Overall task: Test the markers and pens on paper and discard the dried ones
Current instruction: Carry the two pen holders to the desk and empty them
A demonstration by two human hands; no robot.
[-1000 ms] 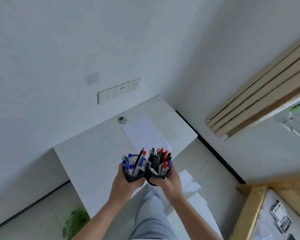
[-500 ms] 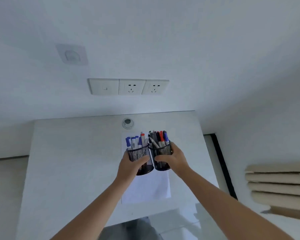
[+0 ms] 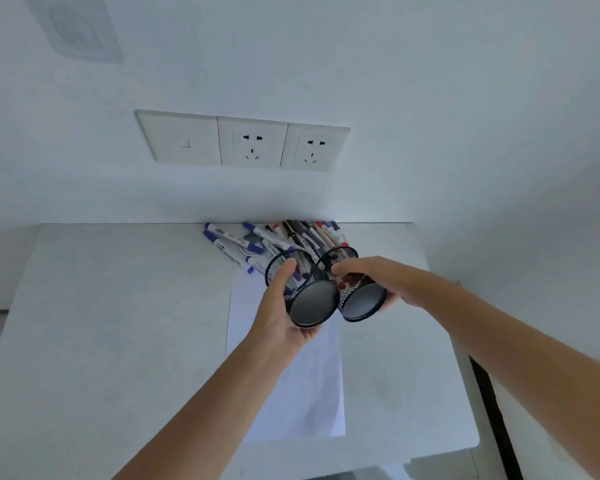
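Two black mesh pen cups are tipped over with their bases toward me. My left hand grips the left cup and my right hand grips the right cup. Markers and pens with blue, red and black caps lie spilled in a fan at the back of the white desk, against the wall. A few caps still show through the mesh. A white sheet of paper lies on the desk below the cups.
The white desk meets a white wall carrying a switch and two sockets. A round cable grommet is partly covered by the markers. The desk's right edge drops to a floor with a dark strip.
Both cups went from upright above the paper to tipped forward, and the markers and pens slid out onto the back of the desk. The camera has moved closer.
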